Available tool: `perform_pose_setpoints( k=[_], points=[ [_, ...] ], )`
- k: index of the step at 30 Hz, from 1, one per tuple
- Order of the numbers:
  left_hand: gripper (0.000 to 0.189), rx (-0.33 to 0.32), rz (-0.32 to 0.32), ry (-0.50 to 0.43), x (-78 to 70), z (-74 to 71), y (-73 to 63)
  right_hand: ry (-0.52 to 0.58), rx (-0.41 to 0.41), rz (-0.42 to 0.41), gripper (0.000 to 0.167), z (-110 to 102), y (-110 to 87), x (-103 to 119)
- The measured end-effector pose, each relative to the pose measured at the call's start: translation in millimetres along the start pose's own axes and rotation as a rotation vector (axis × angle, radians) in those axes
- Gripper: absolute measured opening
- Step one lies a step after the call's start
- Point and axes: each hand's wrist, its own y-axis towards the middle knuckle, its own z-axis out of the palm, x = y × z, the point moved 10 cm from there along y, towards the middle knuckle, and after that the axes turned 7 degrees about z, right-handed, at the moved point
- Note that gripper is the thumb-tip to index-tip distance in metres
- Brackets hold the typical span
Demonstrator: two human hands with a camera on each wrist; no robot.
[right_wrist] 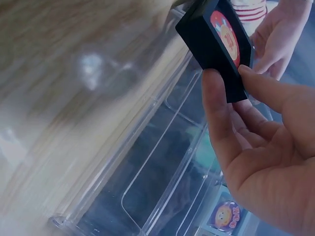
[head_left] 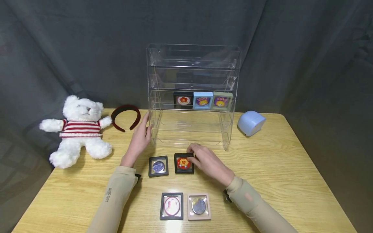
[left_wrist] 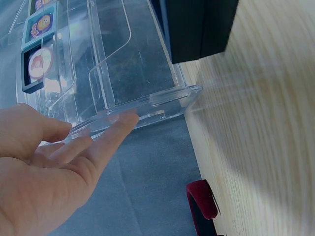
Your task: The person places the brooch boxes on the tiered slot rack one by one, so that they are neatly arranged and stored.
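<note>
My right hand [head_left: 208, 161] pinches a black square display frame [head_left: 176, 168] by its right edge, thumb on the front and fingers behind. A red round token with a yellow middle [right_wrist: 225, 39] shows inside that frame. With straight fingers, my left hand [head_left: 141, 136] touches the left side panel of a clear acrylic tiered rack [left_wrist: 162, 98]. On one of the rack's middle tiers stand a black frame with a red flower badge [head_left: 184, 100], a light blue frame [head_left: 203, 101] and a green frame [head_left: 222, 101], the last two with bear badges.
On the wooden table lie a black frame with a blue-purple disc [head_left: 158, 166], a dark frame with a pink-rimmed badge [head_left: 172, 206] and a pink frame with a coin-like disc [head_left: 198, 207]. A white teddy bear [head_left: 83, 129], dark red headband [head_left: 126, 106] and light blue rounded object [head_left: 251, 123] flank the rack.
</note>
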Motion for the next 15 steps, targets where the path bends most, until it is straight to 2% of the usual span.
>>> perform_pose_setpoints(
  k=[15],
  points=[
    [0.061, 0.01, -0.017, -0.004, 2.2, 0.7, -0.6, -0.015, -0.118, -0.057, 0.026, -35.8, 16.0, 14.0]
  ],
)
